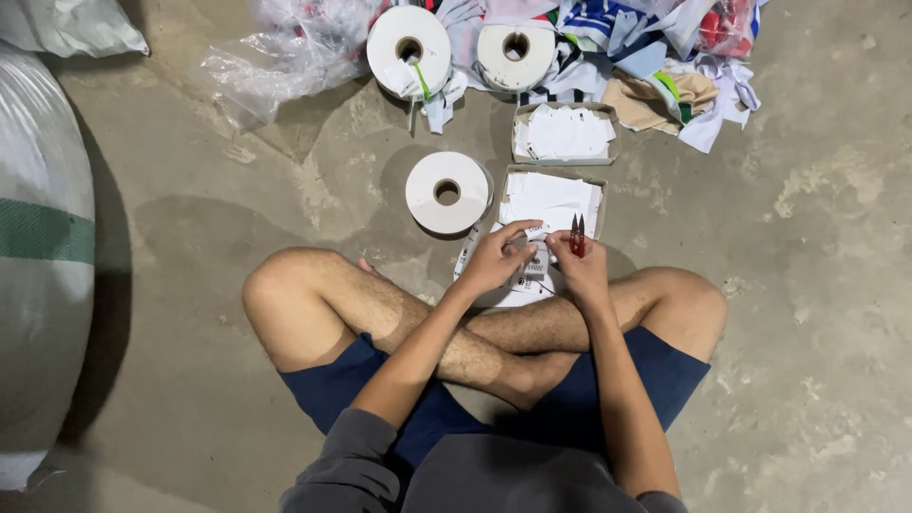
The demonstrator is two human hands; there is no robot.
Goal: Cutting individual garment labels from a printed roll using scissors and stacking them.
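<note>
I sit cross-legged on a concrete floor. My left hand (496, 256) pinches a white label strip (533, 258) that trails from a white roll (447, 192) lying flat just ahead of my left knee. My right hand (581, 267) holds the same strip and also grips small red thread snips (577, 236), blades pointing away from me. Both hands meet over a small pile of cut labels (524, 290) in front of my shins.
Two shallow cardboard boxes (516, 174) (562, 108) of cut white labels lie ahead. Two more white rolls (409, 49) (515, 55) sit farther off by clear plastic bags (275, 57) and a heap of cloth scraps (665, 66). A large white sack (38, 256) stands at left.
</note>
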